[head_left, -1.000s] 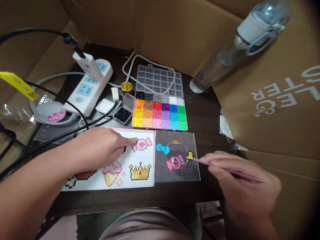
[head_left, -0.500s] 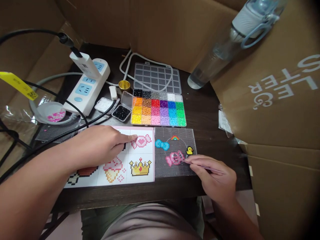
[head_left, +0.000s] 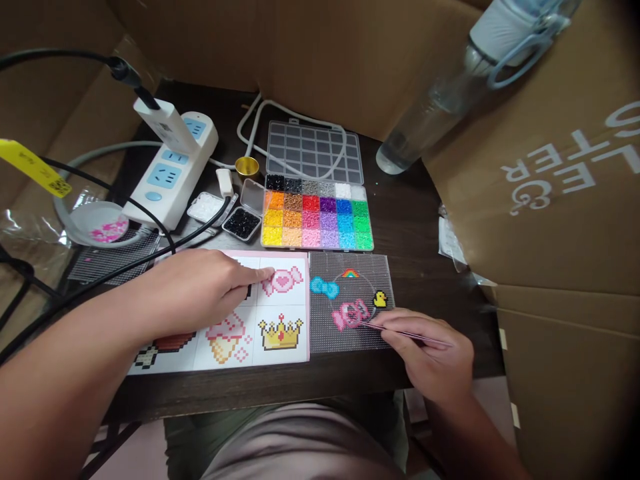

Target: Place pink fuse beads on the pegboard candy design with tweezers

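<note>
My left hand (head_left: 200,293) lies over a printed pattern sheet (head_left: 230,381), its index finger stretched out to the pink candy picture (head_left: 283,280) and the other fingers curled. It holds nothing. Pinched in my right hand (head_left: 433,350) is a thin pair of tweezers (head_left: 400,332), with the tips at a pink bead candy (head_left: 345,315) on the clear pegboard (head_left: 330,267). That bead piece has gaps in its middle and right part. A blue bead bow (head_left: 325,287), a small rainbow (head_left: 351,273) and a yellow duck (head_left: 381,299) also sit on the pegboard.
Behind the pegboard stands an open bead box (head_left: 317,213) sorted by colour. Black beads (head_left: 242,223), a gold cup (head_left: 247,167) and a dish of pink beads (head_left: 95,223) lie left. A power strip (head_left: 170,177) with cables and a water bottle (head_left: 425,113) stand nearby.
The tweezer tips have shifted slightly left and down over the pink candy. My left hand stays on the sheet. The whole view has tilted a little.
</note>
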### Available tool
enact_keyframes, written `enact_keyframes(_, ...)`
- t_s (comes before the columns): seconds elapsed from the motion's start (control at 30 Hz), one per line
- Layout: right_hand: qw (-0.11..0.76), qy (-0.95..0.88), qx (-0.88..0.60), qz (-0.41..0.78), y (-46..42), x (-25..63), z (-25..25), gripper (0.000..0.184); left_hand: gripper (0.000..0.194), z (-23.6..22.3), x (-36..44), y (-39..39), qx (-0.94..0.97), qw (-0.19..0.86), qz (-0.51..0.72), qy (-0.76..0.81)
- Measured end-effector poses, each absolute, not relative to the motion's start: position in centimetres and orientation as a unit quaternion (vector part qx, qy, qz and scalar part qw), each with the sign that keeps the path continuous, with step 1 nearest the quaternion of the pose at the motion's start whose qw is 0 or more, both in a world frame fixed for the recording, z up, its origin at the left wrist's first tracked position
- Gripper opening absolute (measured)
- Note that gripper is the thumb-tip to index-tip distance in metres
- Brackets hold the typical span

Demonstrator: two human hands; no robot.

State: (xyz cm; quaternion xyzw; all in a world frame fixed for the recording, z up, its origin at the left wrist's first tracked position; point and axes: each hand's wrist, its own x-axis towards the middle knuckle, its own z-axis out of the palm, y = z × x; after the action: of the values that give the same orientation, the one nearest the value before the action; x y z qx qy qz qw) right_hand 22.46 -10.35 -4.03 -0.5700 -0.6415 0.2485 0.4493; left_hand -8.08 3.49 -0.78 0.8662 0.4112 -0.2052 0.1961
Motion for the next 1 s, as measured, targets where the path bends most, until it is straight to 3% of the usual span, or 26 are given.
enact_keyframes(0.3,0.445,-0.641,-0.572,0.254,-10.1,22.3,-3.7,0.019,0.051,1.3,-7.1,3.3,0.863,0.214,-0.194,0.415)
enact_keyframes(1.0,0.445,-0.652,-0.56,0.251,-9.8,22.1,-3.5,0.018,0.05,0.5,-7.6,3.2,0.871,0.21,-0.186,0.404)
